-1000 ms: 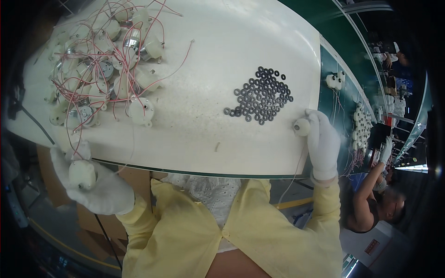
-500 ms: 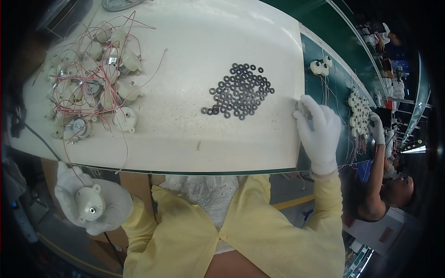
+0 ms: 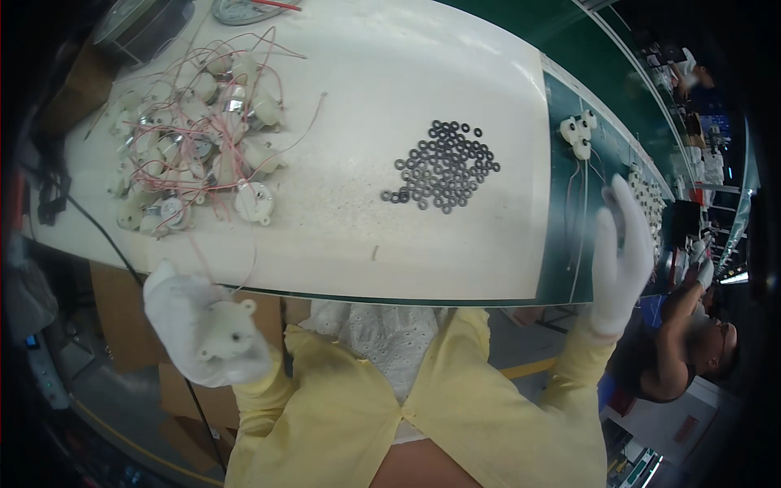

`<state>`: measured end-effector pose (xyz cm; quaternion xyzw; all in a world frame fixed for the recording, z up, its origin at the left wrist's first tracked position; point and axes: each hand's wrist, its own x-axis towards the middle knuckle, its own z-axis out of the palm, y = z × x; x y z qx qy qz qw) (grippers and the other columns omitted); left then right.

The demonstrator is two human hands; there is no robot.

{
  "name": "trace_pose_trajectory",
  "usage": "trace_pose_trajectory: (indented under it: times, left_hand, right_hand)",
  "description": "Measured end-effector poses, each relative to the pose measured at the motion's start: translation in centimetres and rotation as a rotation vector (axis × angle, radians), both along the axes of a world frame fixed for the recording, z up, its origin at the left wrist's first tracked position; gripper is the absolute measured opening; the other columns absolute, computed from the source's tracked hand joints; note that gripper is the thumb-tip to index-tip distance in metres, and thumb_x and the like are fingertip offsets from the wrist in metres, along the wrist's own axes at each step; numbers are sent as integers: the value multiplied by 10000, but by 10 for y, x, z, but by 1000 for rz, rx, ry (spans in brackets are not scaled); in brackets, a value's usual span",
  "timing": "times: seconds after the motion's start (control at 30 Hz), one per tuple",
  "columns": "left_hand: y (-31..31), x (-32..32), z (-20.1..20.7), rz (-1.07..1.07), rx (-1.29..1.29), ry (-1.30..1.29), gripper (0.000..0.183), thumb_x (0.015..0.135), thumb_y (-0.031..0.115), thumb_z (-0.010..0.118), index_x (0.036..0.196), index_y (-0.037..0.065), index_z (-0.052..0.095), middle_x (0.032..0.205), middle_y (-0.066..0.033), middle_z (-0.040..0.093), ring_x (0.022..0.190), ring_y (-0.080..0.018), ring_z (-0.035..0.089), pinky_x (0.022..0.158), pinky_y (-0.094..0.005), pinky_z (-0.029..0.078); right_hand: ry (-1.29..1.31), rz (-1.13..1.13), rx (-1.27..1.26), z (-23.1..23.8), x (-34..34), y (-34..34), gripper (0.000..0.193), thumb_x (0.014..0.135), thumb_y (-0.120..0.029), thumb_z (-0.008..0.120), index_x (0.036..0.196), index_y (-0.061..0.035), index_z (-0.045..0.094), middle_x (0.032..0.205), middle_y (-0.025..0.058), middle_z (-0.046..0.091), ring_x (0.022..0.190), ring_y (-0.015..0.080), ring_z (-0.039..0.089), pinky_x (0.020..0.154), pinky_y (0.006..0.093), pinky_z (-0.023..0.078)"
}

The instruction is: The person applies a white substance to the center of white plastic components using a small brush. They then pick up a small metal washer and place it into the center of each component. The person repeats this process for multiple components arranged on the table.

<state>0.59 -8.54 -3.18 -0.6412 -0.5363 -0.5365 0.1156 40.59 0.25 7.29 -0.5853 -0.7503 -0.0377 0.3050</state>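
My left hand (image 3: 191, 325), white-gloved, is closed round a small white motor (image 3: 230, 331) just off the table's front edge. A round housing with mounting ears and a dark centre faces up, and a pale pink wire runs from it toward the table edge. My right hand (image 3: 622, 256), also gloved, is over the green strip at the right with its fingers stretched out and nothing visible in them. Beyond its fingertips several white motors (image 3: 579, 138) with black rings on them stand close together, their wires trailing toward me.
A tangled pile of white motors (image 3: 195, 146) with pink-red wires covers the table's left. Many loose black rings (image 3: 447, 167) lie right of the middle on the white tabletop (image 3: 333, 236). More motors (image 3: 647, 199) stand farther along the green strip (image 3: 561, 236). A co-worker (image 3: 687, 350) sits at the right.
My right hand has moved right and opened; the near group on the green strip seems to have gained a motor. My left hand keeps its motor. The whole view has shifted slightly.
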Motion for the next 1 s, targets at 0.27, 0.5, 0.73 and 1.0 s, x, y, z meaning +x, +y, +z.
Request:
trace_pose_trajectory:
  times: [0.27, 0.5, 0.73, 1.0]
  left_hand:
    - [22, 72, 56, -220, -203, 178, 487, 998, 461, 492, 1043, 7, 664, 881, -107, 636, 762, -281, 562, 787, -486, 474]
    - [24, 104, 44, -221, 57, 59, 448, 1021, 378, 427, 1098, -14, 629, 881, -77, 638, 702, -229, 568, 642, -419, 468]
    - [19, 102, 51, -413, 6, 85, 546, 1008, 531, 424, 1142, 38, 618, 905, -79, 643, 754, -242, 589, 688, -426, 467]
    - [37, 70, 46, -152, -233, 300, 293, 853, 250, 685, 1113, 115, 671, 984, -67, 654, 811, -238, 603, 648, -370, 479]
  right_hand:
    - [320, 736, -13, -41, -151, -37, 310, 641, -282, 809, 814, -104, 623, 908, 88, 670, 658, 229, 556, 568, 333, 332]
    - [853, 867, -488, -48, -140, -46, 484, 664, -284, 854, 997, -15, 630, 970, 134, 652, 721, 269, 602, 601, 358, 425]
    - [699, 788, -93, -60, -132, -43, 808, 821, -233, 845, 1451, 39, 418, 993, 169, 667, 762, 209, 612, 662, 362, 499]
    - [1300, 143, -681, -8, -92, -64, 1026, 857, -558, 740, 1538, 72, 302, 538, -6, 507, 501, 52, 443, 464, 231, 305]
